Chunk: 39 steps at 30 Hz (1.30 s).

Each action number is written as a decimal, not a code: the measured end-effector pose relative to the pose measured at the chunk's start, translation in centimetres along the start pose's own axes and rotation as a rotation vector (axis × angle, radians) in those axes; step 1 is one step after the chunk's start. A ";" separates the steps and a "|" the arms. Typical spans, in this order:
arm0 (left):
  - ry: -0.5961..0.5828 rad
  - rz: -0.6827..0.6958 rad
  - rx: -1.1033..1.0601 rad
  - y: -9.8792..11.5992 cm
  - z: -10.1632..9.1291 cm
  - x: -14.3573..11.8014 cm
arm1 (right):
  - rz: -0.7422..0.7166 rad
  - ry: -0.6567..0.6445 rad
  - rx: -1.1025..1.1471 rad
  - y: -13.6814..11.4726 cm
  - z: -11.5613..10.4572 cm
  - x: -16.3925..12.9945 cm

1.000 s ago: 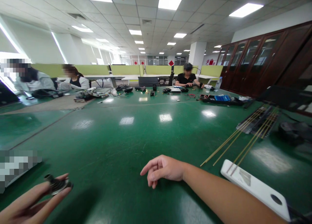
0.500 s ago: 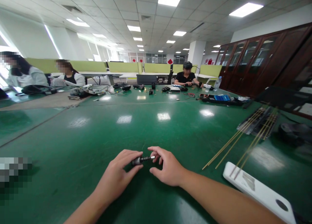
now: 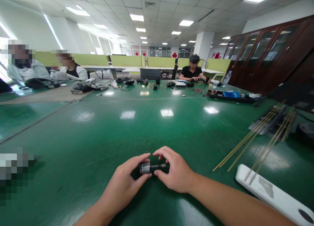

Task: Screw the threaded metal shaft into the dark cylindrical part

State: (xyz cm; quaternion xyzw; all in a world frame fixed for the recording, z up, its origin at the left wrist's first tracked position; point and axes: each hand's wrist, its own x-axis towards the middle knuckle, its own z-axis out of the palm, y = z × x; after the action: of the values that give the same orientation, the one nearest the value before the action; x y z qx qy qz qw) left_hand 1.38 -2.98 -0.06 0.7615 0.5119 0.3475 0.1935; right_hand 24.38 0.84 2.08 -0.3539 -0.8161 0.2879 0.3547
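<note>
**Desk:** What was in the hands?

**Photographer:** A small metal motor, its thin shaft pointing toward the right hand. The left hand pinched the silver body between thumb and fingers, closed firmly round it; the right hand's fingertips were shut lightly on the shaft. It sat just above the green table, between the two hands.

**Desk:** How would it have handled?

**Photographer:** By its look, dense for its size, rigid and smooth, so likely slippery. The body seemed the safer hold; the shaft looked too thin to carry it.

**Desk:** And around the grip?

**Photographer:** Right of it lay brass rods, their near ends resting on a white slab. Far beyond, other people worked at the table's cluttered end.
</note>
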 end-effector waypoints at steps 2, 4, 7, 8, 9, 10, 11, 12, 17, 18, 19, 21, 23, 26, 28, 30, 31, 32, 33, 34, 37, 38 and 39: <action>-0.003 0.002 -0.004 0.2 0.1 0.1 | -0.018 -0.005 -0.018 -0.1 0.0 0.0; 0.004 0.006 -0.006 0.4 0.1 0.1 | -0.034 -0.018 -0.040 -0.1 0.0 -0.1; 0.014 0.027 -0.012 0.6 0.0 0.1 | -0.060 -0.037 -0.063 0.0 0.0 -0.2; 0.012 0.035 -0.013 0.6 0.0 0.1 | -0.073 -0.041 -0.065 0.0 0.1 -0.2; 0.009 0.043 -0.012 0.6 0.0 0.1 | -0.085 -0.043 -0.066 0.0 0.1 -0.3; 0.006 0.051 -0.009 0.6 0.0 0.1 | -0.095 -0.046 -0.067 0.0 0.1 -0.3; 0.005 0.056 -0.006 0.6 0.0 0.1 | -0.102 -0.049 -0.066 0.1 0.2 -0.2; 0.007 0.058 -0.002 0.6 0.0 0.2 | -0.105 -0.050 -0.064 0.1 0.2 -0.2; 0.006 0.052 0.009 0.5 0.2 0.3 | -0.093 -0.055 -0.045 0.5 0.3 0.0; 0.003 0.056 0.012 0.5 0.2 0.3 | -0.085 -0.055 -0.041 0.5 0.3 0.0; 0.002 0.061 0.012 0.5 0.2 0.3 | -0.076 -0.055 -0.037 0.5 0.3 -0.1; 0.007 0.067 0.006 0.6 0.2 0.3 | -0.058 -0.051 -0.034 0.5 0.3 -0.1; 0.011 0.069 -0.002 0.7 0.3 0.4 | -0.042 -0.047 -0.034 0.5 0.3 -0.2; 0.003 0.071 -0.010 0.8 0.4 0.5 | -0.028 -0.048 -0.026 0.4 0.2 -0.3; -0.007 0.083 -0.019 0.8 0.5 0.5 | -0.018 -0.049 -0.017 0.3 0.0 -0.3; -0.016 0.109 -0.025 0.9 0.7 0.5 | -0.003 -0.048 -0.008 0.1 -0.1 -0.4; -0.014 0.126 -0.024 0.9 0.7 0.4 | 0.006 -0.046 -0.006 0.0 -0.1 -0.4; -0.010 0.145 -0.020 1.0 0.8 0.4 | 0.013 -0.045 -0.005 0.0 -0.2 -0.4; -0.003 0.164 -0.014 1.1 0.8 0.4 | 0.017 -0.043 -0.007 -0.1 -0.3 -0.4; 0.006 0.182 -0.006 1.2 0.8 0.5 | 0.016 -0.044 -0.010 -0.2 -0.3 -0.4; 0.007 0.221 0.023 1.4 0.6 0.6 | -0.008 -0.036 -0.025 -0.3 -0.4 -0.5; 0.004 0.229 0.033 1.4 0.6 0.6 | -0.017 -0.032 -0.028 -0.3 -0.3 -0.5; 0.000 0.232 0.041 1.3 0.5 0.5 | -0.025 -0.026 -0.032 -0.2 -0.3 -0.6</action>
State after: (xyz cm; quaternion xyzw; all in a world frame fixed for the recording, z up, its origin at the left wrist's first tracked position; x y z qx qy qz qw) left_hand 2.71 -3.00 0.69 0.8194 0.4272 0.3571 0.1364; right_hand 24.80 0.32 2.19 -0.3454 -0.8296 0.2750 0.3419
